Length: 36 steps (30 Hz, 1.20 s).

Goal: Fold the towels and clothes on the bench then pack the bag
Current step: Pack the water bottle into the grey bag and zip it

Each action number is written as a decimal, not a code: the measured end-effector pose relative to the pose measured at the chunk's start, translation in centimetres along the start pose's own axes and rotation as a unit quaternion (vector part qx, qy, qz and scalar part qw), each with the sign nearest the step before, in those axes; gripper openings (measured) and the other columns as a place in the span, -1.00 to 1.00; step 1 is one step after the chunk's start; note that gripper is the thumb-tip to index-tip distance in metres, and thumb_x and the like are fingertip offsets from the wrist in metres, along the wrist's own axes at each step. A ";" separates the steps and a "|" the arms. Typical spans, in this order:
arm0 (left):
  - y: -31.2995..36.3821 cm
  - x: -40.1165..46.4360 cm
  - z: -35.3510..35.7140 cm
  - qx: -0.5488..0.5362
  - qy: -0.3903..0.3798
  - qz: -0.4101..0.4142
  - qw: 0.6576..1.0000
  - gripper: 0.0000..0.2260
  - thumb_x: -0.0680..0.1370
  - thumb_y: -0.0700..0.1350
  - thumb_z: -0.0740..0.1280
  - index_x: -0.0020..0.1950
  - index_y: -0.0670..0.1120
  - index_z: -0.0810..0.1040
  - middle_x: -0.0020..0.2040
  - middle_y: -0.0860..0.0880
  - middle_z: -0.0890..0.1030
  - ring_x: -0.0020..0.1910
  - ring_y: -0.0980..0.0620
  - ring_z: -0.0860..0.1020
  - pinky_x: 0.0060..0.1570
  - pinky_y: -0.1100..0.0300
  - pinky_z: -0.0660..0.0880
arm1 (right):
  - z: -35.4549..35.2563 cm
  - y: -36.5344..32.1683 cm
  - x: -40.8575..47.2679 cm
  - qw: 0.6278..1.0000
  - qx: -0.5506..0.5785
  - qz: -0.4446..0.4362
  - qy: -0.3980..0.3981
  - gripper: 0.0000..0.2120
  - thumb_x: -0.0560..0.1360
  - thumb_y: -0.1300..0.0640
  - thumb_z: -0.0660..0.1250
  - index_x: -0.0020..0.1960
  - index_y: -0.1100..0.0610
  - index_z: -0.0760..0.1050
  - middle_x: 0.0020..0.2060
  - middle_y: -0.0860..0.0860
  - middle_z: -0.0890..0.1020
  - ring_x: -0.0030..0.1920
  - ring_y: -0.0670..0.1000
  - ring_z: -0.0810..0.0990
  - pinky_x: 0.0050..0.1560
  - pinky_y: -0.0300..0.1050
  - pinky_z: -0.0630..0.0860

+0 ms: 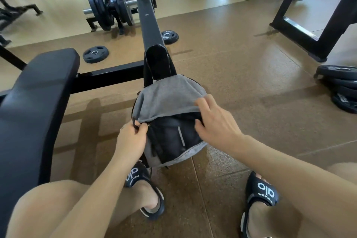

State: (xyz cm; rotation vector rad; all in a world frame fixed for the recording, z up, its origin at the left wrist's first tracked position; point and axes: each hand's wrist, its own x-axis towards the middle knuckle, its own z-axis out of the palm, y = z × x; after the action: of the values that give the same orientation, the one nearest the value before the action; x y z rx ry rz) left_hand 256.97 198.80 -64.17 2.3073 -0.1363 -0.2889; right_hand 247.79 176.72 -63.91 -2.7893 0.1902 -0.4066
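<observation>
Brown speckled floor [241, 91], gym room, weight plates [95, 54] scattered. Grey bag [166, 94] on floor beside counter [38, 91], dark contents inside. Left hand [129, 139] fingers pinching zipper pull; right hand [214, 121] fingers gripping flap edge.

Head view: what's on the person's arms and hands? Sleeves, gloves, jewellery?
Both forearms are bare up to the frame edge: no sleeves, no gloves. The left hand may carry a thin ring on one finger, too small to confirm. The right hand shows no ring, watch or band.
</observation>
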 end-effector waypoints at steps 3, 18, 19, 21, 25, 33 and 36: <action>-0.2 0.5 0.3 0.039 -0.003 0.027 0.999 -0.78 0.69 -0.06 0.19 -0.13 -0.06 0.47 -0.11 -0.11 0.55 -0.17 -0.07 0.53 -0.30 0.14 0.30 | 0.4 -3.3 0.9 0.990 0.037 -0.126 0.041 -0.64 0.52 0.20 0.28 0.31 0.14 0.38 0.15 0.07 0.43 -0.29 0.02 0.42 -0.54 -0.04 0.43; -1.1 0.7 -0.2 -0.008 0.012 0.003 1.000 -0.72 0.70 -0.07 0.17 -0.22 0.05 0.38 -0.15 -0.01 0.48 -0.04 -0.08 0.46 -0.11 0.07 0.30 | 5.4 -6.3 6.1 0.971 -0.100 -0.216 -0.006 -0.84 0.51 0.15 0.41 0.05 0.07 0.49 -0.04 -0.03 0.50 -0.44 -0.01 0.50 -0.54 -0.15 0.21; -1.3 0.6 -0.4 -0.017 0.018 -0.016 1.000 -0.68 0.69 -0.07 0.18 -0.27 0.03 0.33 -0.20 -0.02 0.45 -0.10 -0.08 0.45 -0.17 0.07 0.28 | 5.2 -6.0 6.4 0.971 -0.101 -0.216 -0.001 -0.86 0.49 0.19 0.41 0.01 0.08 0.50 -0.08 -0.02 0.52 -0.47 0.00 0.48 -0.54 -0.16 0.13; -1.9 0.7 -0.6 -0.052 0.031 -0.059 0.996 -0.66 0.67 -0.05 0.23 -0.31 -0.03 0.32 -0.25 -0.05 0.45 -0.18 -0.07 0.44 -0.22 0.07 0.27 | 4.6 -5.4 6.8 0.970 -0.090 -0.224 -0.002 -0.91 0.48 0.21 0.39 -0.04 0.09 0.53 -0.12 -0.01 0.55 -0.48 0.03 0.48 -0.53 -0.17 0.09; -3.1 0.4 -0.4 -0.210 -0.005 -0.143 0.967 -0.71 0.62 0.02 0.30 -0.26 -0.05 0.38 -0.22 -0.11 0.57 -0.15 -0.10 0.54 0.02 -0.08 0.53 | 3.5 -5.3 7.0 0.972 -0.060 -0.222 -0.047 -0.92 0.62 0.10 0.24 -0.02 0.02 0.50 -0.07 -0.08 0.53 -0.32 0.02 0.54 -0.44 -0.06 0.45; -2.9 -1.0 -0.2 -0.203 0.016 -0.125 0.971 -0.75 0.63 -0.10 0.30 -0.24 -0.10 0.42 -0.26 -0.10 0.53 -0.20 -0.06 0.52 -0.12 0.07 0.47 | 1.3 -4.4 7.1 0.978 0.033 -0.191 -0.075 -0.88 0.59 0.09 0.22 -0.11 -0.02 0.47 -0.13 -0.12 0.55 -0.21 -0.06 0.51 -0.28 -0.06 0.48; -4.0 -0.3 -0.8 -0.187 0.015 -0.138 0.972 -0.76 0.63 -0.09 0.29 -0.23 -0.09 0.42 -0.31 -0.08 0.51 -0.27 -0.08 0.48 -0.26 0.10 0.36 | 1.1 -4.6 7.4 0.979 0.059 -0.180 -0.080 -0.89 0.59 0.10 0.24 -0.11 -0.03 0.48 -0.12 -0.13 0.57 -0.17 -0.06 0.54 -0.25 -0.07 0.50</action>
State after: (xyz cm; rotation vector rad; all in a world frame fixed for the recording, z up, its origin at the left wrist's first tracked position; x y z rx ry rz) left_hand 256.94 202.11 -66.50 1.9499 0.2390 -0.3848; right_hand 255.57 180.03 -61.51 -2.7181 -0.3703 -0.2633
